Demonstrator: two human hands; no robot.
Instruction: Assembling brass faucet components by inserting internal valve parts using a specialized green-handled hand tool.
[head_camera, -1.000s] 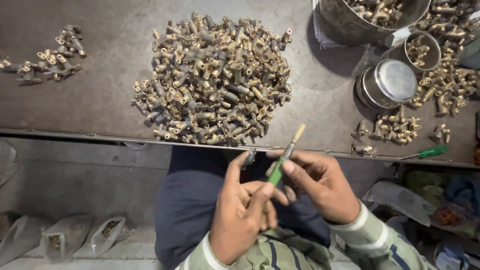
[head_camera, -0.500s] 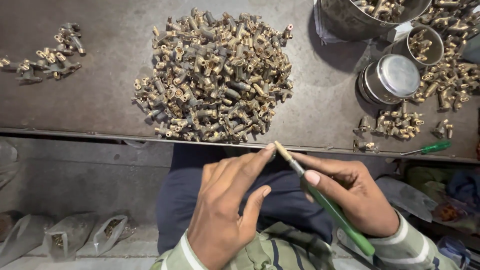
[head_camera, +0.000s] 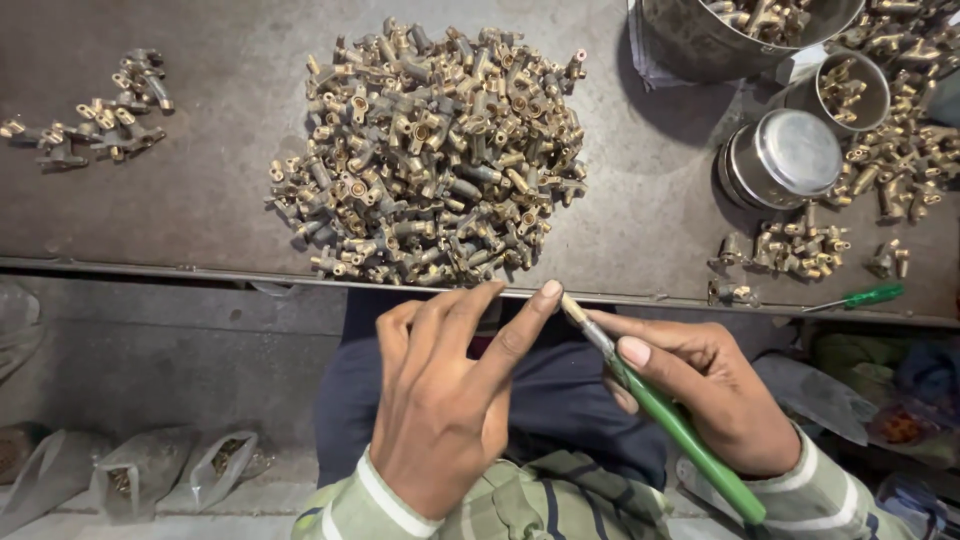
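Bristles now meet our loose left hand (head_camera: 440, 420) fingertip; our right hand (head_camera: 715, 400) has tilted the gripped green-handled brush (head_camera: 660, 405) below the desk (head_camera: 200, 200).

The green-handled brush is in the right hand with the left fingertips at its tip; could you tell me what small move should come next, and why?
Probably reach the left hand forward to the large pile of brass fittings for one piece. The right hand grips the green-handled brush, but the left fingers look empty, and that pile lies just beyond them.

right hand (head_camera: 720, 400): brush (head_camera: 660, 410) tipped from upright to slanting; left hand (head_camera: 450, 400): fingers spread
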